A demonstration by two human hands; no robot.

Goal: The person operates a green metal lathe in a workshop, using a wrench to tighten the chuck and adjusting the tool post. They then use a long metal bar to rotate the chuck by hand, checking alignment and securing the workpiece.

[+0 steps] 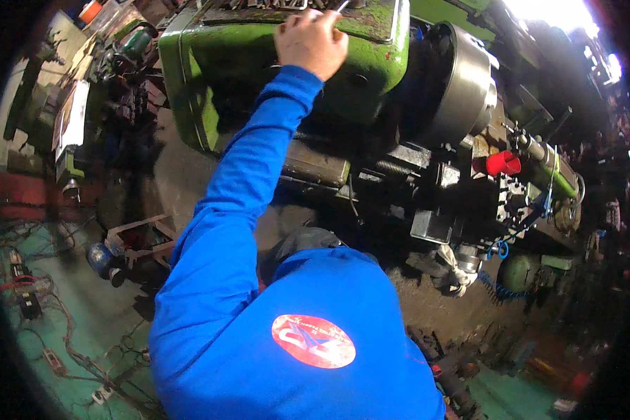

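Note:
My left hand [311, 43] reaches to the top of a green lathe headstock [374, 59], its arm in a blue sleeve. The fingers are curled and bent down at the top edge of the view. A thin shiny piece of metal [342, 6] sticks out beside the fingertips. Whether it lies in the grip is hard to see. Beyond the fingers, small metal pieces [259, 3] lie in a tray on the headstock. My right hand is out of view.
To the right of the headstock is a large lathe chuck [463, 84]. Further right are a red cup [504, 163], the carriage with its tool post, a knotted rag [456, 269] and a blue coiled hose [504, 287]. Cables [70, 336] and a metal frame [143, 238] lie on the floor at left.

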